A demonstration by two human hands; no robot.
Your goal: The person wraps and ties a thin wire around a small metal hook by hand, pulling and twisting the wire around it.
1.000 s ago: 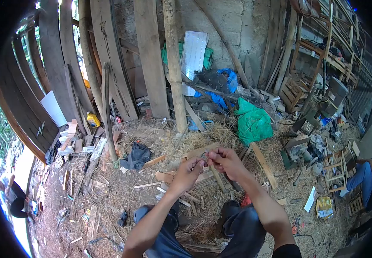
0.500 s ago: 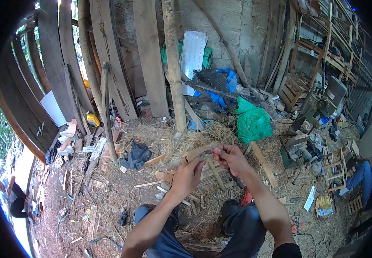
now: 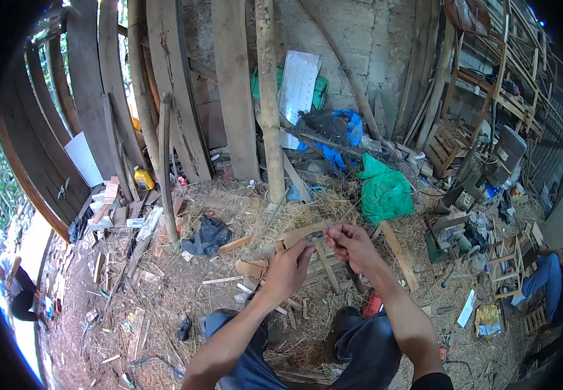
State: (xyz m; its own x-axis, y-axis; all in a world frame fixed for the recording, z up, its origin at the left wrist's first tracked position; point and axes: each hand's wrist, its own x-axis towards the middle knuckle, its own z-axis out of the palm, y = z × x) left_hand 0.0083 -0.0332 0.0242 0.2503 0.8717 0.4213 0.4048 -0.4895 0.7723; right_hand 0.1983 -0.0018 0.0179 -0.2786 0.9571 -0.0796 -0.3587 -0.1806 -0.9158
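Both of my hands are raised over the straw-covered ground, a short gap apart. My left hand [image 3: 286, 268] has its thumb and fingers pinched together around something small and dark that I cannot make out. To its right, my right hand [image 3: 353, 248] pinches a small thing at its fingertips, too small to name. Beneath them lie a pale wooden board [image 3: 304, 234] and a narrow stick [image 3: 328, 268]. A red object [image 3: 373, 304] rests beside my right shoe.
A green bag [image 3: 385, 195] and wooden post [image 3: 270, 130] stand ahead. A black plastic piece [image 3: 208, 235] lies left of a wood strip. Yellow bottle [image 3: 143, 179] is at the left. One person [image 3: 21, 286] is at the far left, another [image 3: 545, 279] at the far right.
My hands have moved slightly apart from their closer position a second ago, and the fingers have shifted. The whole view has tilted slightly.
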